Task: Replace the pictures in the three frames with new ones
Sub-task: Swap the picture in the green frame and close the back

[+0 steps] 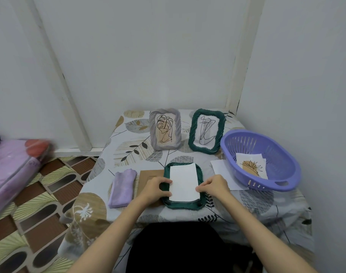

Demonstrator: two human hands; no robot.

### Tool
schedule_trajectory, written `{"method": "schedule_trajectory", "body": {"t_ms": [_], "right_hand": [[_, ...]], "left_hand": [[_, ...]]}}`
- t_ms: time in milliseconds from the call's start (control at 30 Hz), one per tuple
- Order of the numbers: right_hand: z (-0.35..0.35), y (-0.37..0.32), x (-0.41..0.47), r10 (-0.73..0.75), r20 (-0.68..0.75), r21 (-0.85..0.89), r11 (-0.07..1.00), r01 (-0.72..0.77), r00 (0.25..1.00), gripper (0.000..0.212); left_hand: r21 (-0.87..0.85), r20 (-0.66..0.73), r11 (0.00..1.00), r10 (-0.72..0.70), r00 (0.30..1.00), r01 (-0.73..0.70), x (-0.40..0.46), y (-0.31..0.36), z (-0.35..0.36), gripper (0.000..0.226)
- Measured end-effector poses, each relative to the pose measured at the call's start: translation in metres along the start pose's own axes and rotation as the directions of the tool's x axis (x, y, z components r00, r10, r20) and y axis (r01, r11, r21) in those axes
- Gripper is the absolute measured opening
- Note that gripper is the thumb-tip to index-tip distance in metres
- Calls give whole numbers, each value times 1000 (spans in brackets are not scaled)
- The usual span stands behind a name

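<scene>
Down on the near middle of the bench (128, 154) a dark green frame (200, 175) lies flat, face down, with a white sheet (185, 181) resting in its back. Both hands work at it: the left hand (155, 189) curls over the frame's left edge, fingertips pinching the sheet's left side, while the right hand (214, 186) pinches the sheet's right edge with curled fingers.

Just left of the frame, partly under the left hand, lies a brown backing board (146, 177), and beside that a folded lilac cloth (121, 188). At the far side stand two frames with line drawings, a grey frame (165, 132) on the left and a second green frame (206, 131) to its right. On the right a purple basket (266, 142) holds a printed picture (251, 167) and sits on a loose white paper (220, 167). Off the bench, far left, a pink bundle (12, 166) rests above the patterned floor (40, 203).
</scene>
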State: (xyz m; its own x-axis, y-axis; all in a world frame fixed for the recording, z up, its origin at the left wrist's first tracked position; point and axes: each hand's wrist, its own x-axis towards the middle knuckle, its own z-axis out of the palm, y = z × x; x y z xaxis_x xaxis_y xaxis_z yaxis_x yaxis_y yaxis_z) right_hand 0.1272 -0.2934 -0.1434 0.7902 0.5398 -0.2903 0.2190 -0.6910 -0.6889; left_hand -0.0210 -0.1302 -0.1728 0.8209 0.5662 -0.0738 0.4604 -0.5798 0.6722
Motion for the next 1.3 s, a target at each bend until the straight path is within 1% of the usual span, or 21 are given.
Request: {"method": "schedule_trajectory", "body": {"t_ms": [67,167,267,467,567,667,833,967,1033,1200,1300], "right_hand": [[1,1,3,-14,20,23,1000,14,1000,11],[1,2,7,-1,39,49,999,-1,999,22],[2,5,9,21,63,89,996,-27,998,33],[2,8,11,24,100,252,966,-49,995,28],[3,10,12,3,105,305,952,-35,994,34],[5,12,12,-42,110,342,940,2,993,39],[10,14,11,-39,94,312,950,7,995,34],[13,15,10,-39,73,250,968,19,997,36],[14,13,10,-54,80,194,980,38,995,37],[15,12,5,-90,39,50,995,88,995,36],[16,10,3,-105,29,33,994,104,994,39]], "left_hand": [[-9,1,1000,4,1000,-4,1,-1,0,44],[-35,1,999,6,1000,-6,1,-2,-2,41],[-97,2,995,-14,1000,14,2,-5,-4,38],[-190,26,981,-25,999,29,4,-9,-5,39],[-238,22,971,-25,999,29,4,-12,-1,45],[-241,37,970,-15,999,24,3,-13,0,50],[-255,53,966,-39,998,52,2,-13,0,49],[-276,24,959,-58,998,62,1,-12,-2,41],[-266,23,963,-36,999,41,1,-12,-3,43],[-197,33,980,-11,999,17,5,-18,2,44],[-171,42,985,-9,999,16,5,-18,0,43]]}}
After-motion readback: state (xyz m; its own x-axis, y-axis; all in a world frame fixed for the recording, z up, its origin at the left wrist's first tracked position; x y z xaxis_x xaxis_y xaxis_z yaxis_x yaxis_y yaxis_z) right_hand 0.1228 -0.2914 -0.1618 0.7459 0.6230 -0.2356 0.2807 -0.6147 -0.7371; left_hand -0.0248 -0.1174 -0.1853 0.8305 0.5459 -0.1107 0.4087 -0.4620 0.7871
